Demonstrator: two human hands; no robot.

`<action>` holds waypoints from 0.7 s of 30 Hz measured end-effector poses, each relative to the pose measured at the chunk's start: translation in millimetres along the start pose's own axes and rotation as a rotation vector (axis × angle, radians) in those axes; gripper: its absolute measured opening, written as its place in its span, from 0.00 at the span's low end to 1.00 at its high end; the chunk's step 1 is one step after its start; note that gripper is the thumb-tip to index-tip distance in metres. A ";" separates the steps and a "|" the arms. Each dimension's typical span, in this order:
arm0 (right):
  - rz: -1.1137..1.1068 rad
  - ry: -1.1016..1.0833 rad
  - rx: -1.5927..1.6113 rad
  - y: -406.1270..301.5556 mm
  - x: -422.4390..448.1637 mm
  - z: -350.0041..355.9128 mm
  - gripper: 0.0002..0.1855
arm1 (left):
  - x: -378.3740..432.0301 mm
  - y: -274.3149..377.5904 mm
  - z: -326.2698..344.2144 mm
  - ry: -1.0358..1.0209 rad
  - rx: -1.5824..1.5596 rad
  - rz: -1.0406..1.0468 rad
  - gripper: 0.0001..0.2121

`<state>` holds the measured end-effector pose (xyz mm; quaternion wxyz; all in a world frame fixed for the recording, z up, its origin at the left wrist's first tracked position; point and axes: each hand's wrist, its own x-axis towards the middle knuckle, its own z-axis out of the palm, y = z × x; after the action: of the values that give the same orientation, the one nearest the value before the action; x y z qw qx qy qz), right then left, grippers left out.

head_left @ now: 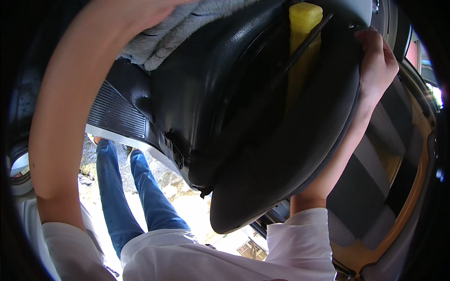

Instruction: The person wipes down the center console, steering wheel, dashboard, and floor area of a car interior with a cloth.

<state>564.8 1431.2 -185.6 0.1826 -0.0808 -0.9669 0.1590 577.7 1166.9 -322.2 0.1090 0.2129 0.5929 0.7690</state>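
Note:
My right hand (378, 65) is curled at the upper end of a dark fabric vehicle seat cushion (291, 151), which is tilted up; its fingertips are partly hidden at the edge. Under the raised cushion a yellow plastic container (304, 52) stands upright in a dark recess, with a thin dark rod (306, 42) slanting across it. My left forearm (70, 98) reaches up past the top left of the picture, and the left hand itself is out of view. Near that forearm a grey plush cloth (161, 42) lies on the glossy black surface.
A ribbed black door step (119, 112) with a white sill edge lies at the left, above stony ground (168, 182) where my jeans-clad legs stand. Further vehicle seats (372, 165) with grey and black panels fill the right. A round mirror (20, 165) is at the far left.

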 end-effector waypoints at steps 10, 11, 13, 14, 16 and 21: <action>0.009 0.054 0.076 11.2 18.7 -2.8 0.13 | 37.6 18.8 82.9 0.111 0.111 0.126 0.12; 0.008 0.075 0.071 12.2 18.6 -3.9 0.14 | 38.7 18.9 91.9 0.080 0.171 0.109 0.12; -0.083 0.045 0.120 13.4 19.1 -7.0 0.13 | 30.4 18.7 95.8 0.014 0.237 0.108 0.12; -0.079 0.034 0.077 13.6 21.0 -7.0 0.13 | 23.8 18.5 91.5 -0.027 0.252 0.140 0.12; -0.069 0.022 0.028 13.4 22.3 -8.4 0.12 | 10.6 19.4 79.5 -0.096 0.281 0.394 0.12; -0.078 0.008 0.014 13.8 23.1 -8.2 0.12 | 4.2 29.0 101.2 -0.360 1.375 0.603 0.10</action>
<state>547.9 1451.3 -175.4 0.1930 -0.0422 -0.9674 0.1582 622.7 1248.3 -272.7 -0.1673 0.5068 0.8268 0.1775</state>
